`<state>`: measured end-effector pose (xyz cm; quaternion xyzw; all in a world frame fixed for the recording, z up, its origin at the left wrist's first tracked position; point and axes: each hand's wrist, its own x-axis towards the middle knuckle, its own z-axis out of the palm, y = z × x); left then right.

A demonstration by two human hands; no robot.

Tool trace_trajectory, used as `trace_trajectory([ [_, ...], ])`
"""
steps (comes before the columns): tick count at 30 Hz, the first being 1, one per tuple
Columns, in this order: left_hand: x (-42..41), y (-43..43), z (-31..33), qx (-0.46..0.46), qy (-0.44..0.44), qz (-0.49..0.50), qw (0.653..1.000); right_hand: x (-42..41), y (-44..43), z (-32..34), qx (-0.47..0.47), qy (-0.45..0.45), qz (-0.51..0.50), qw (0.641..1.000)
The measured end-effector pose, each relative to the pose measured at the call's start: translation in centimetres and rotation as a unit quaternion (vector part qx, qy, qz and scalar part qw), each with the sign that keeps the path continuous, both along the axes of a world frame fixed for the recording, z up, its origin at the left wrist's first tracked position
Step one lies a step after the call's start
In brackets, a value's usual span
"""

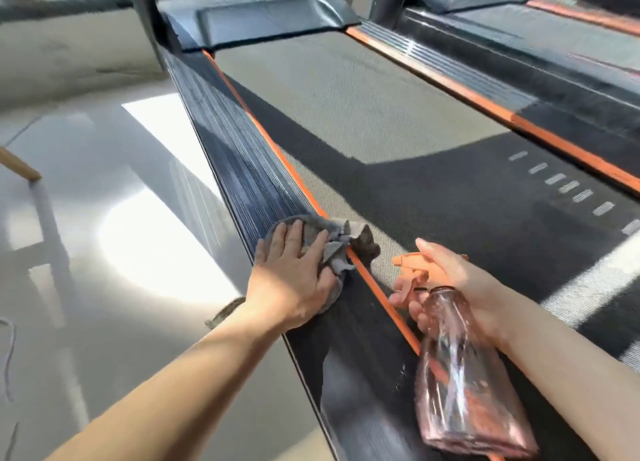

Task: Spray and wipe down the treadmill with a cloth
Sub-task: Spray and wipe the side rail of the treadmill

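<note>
On the treadmill's (363, 107) left side rail, the left hand (294, 273) presses flat-fingered on the grey cloth (363, 242) to wipe, while the right hand (450, 280) grips the spray bottle (464, 374), ready.

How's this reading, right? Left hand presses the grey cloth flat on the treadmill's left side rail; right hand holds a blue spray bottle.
Wrong on colour: the spray bottle is translucent pink, not blue, as the head view shows. The rest stands: the left hand presses the grey cloth flat on the treadmill's left side rail; the right hand holds the bottle.
</note>
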<state>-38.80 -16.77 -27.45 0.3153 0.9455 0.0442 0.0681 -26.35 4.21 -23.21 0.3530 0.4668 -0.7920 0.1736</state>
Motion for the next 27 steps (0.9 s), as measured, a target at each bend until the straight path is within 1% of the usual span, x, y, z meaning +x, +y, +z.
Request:
trace_trajectory([
  [3, 0.2, 1.5, -0.1, 0.001, 0.008, -0.013, 1.000, -1.9, 1.4, 0.1, 0.048, 0.053, 0.018, 0.997],
  [5, 0.6, 1.7, 0.2, -0.015, 0.018, -0.040, 0.999, -3.1, 1.9, 0.7, 0.075, 0.076, 0.033, 0.994],
  [8, 4.0, 1.9, 0.3, -0.034, 0.033, -0.123, 0.991, -3.0, 2.3, 1.0, 0.108, 0.095, 0.044, 0.989],
  [11, 8.5, 2.0, 0.5, -0.029, 0.019, -0.254, 0.966, -2.3, 3.5, 1.2, 0.147, 0.102, 0.038, 0.983],
  [14, 10.7, 2.7, 1.7, -0.038, 0.005, -0.369, 0.928, -1.4, 4.6, 2.2, 0.139, 0.092, 0.068, 0.984],
  [15, 10.6, 3.0, 2.2, -0.045, 0.005, -0.397, 0.917, -1.3, 4.9, 2.4, 0.146, 0.088, 0.076, 0.982],
  [17, 10.0, 3.2, 2.2, -0.055, 0.007, -0.424, 0.904, -1.4, 4.7, 2.2, 0.168, 0.080, 0.089, 0.978],
  [19, 8.4, 3.5, 1.8, -0.059, 0.032, -0.428, 0.901, -1.8, 4.5, 2.1, 0.180, 0.076, 0.093, 0.976],
  [21, 6.1, 3.4, 1.7, -0.059, 0.064, -0.402, 0.911, -2.3, 4.4, 2.0, 0.189, 0.077, 0.088, 0.975],
  [24, 1.1, 2.7, 1.8, -0.046, 0.128, -0.324, 0.936, -2.9, 4.4, 1.9, 0.194, 0.092, 0.069, 0.974],
  [27, -3.8, 1.8, 1.4, -0.073, 0.128, -0.224, 0.963, -3.1, 4.1, 1.6, 0.209, 0.106, 0.058, 0.970],
])
